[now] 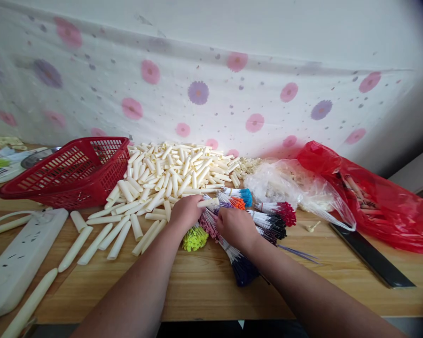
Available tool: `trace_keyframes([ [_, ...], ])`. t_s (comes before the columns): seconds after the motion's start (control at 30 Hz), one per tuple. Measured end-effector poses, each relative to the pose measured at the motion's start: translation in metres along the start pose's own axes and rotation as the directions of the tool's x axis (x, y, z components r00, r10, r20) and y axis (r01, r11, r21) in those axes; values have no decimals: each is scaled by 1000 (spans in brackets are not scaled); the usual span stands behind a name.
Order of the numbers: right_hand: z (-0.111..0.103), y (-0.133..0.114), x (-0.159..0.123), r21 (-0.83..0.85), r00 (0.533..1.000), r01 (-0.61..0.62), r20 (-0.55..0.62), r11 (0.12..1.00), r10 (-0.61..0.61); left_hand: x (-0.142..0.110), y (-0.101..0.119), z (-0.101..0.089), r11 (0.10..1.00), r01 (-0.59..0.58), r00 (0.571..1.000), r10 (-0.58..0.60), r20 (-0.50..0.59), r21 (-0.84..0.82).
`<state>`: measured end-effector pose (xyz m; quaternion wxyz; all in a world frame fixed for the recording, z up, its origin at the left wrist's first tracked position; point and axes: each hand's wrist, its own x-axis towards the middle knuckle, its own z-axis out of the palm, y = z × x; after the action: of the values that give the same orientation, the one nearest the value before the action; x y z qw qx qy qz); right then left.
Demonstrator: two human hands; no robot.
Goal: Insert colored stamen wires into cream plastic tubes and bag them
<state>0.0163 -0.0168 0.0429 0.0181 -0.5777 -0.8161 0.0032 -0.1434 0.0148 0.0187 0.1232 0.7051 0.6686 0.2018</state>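
Observation:
My left hand (pixel 186 210) is closed around a short cream-coloured tube (pixel 208 203), whose end points right. My right hand (pixel 237 227) sits just right of it, fingers curled in; whatever it grips is hidden. Around and under both hands lie bundles of thin white sticks with coloured tips: a yellow-green bundle (pixel 195 238), a dark blue bundle (pixel 244 270), a black bundle (pixel 273 226), a dark red bundle (pixel 284 213), an orange bundle (pixel 238 203) and a light blue bundle (pixel 246 196). Behind my hands spreads a large pile of cream tubes (pixel 174 171).
At left stand a red plastic basket (pixel 81 190) and a white power strip (pixel 24 263). To the right are a clear plastic bag (pixel 277 176), a red plastic bag (pixel 391 206) and a flat black bar (pixel 373 258). A flowered sheet (pixel 225 105) covers the wall behind.

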Motion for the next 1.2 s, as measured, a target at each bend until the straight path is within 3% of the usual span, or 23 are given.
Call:
trace_keyframes([
  [0.17,-13,15,-5,59,999,5,-48,998,-2,-9,13,-14,987,-161,982,158,-105,-22],
  [0.27,-22,30,-8,183,991,70,-121,981,-48,-17,21,-23,931,-366,912,358,-199,-2],
  [0.37,-26,47,-10,412,974,182,-202,893,-106,-22,27,-26,911,-401,911,387,-141,-93],
  [0.47,-25,59,-7,622,957,263,-264,738,-118,-26,34,-20,888,-289,953,303,-18,-357],
  [0.6,-16,65,-1,822,951,295,-303,487,-66,-31,47,-5,703,0,962,194,191,-711],
  [0.73,-4,67,0,929,955,295,-294,225,-38,-32,59,4,575,136,961,122,249,-807],
  [0.87,4,72,-4,959,960,277,-279,-59,-27,-31,62,5,508,172,959,111,262,-844],
  [0.93,5,73,-5,952,961,268,-274,-151,-22,-31,61,6,474,193,954,115,277,-859],
  [1.03,5,74,-6,945,955,291,-295,-149,-5,-32,60,8,441,200,955,111,274,-875],
  [1.2,1,70,-9,918,918,396,-396,23,23,-33,61,11,430,174,965,104,240,-886],
])
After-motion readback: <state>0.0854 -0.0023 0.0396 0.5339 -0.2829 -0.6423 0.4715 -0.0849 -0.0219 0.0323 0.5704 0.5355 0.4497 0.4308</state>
